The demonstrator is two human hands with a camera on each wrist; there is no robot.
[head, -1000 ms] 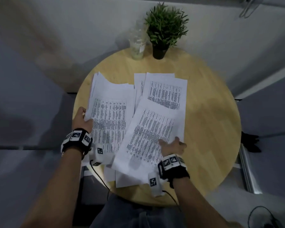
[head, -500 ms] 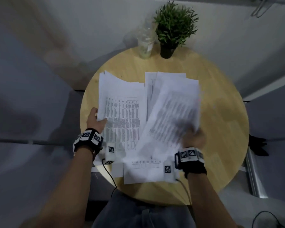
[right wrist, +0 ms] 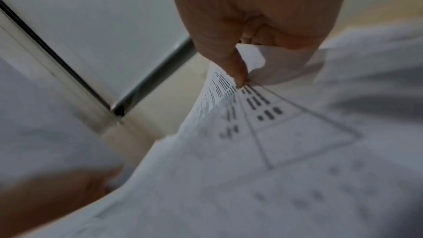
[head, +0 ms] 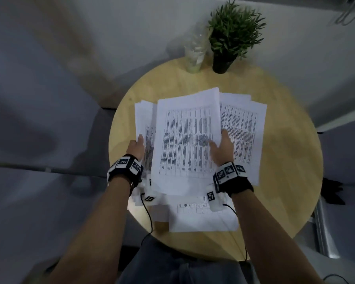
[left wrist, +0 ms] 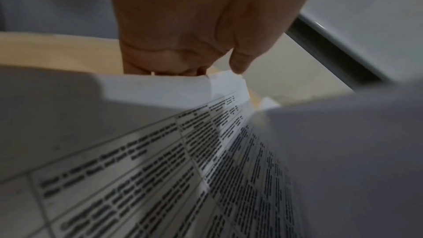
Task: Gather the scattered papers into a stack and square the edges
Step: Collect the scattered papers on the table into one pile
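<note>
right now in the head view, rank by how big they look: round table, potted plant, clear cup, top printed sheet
1. round table
2. top printed sheet
3. potted plant
4. clear cup

The right hand holds the sheet nearer the camera, which enlarges it.

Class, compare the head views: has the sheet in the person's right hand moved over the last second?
Yes. The sheet held by the right hand has swung left, from the table's middle right onto the left pile, towards the left hand.
</note>
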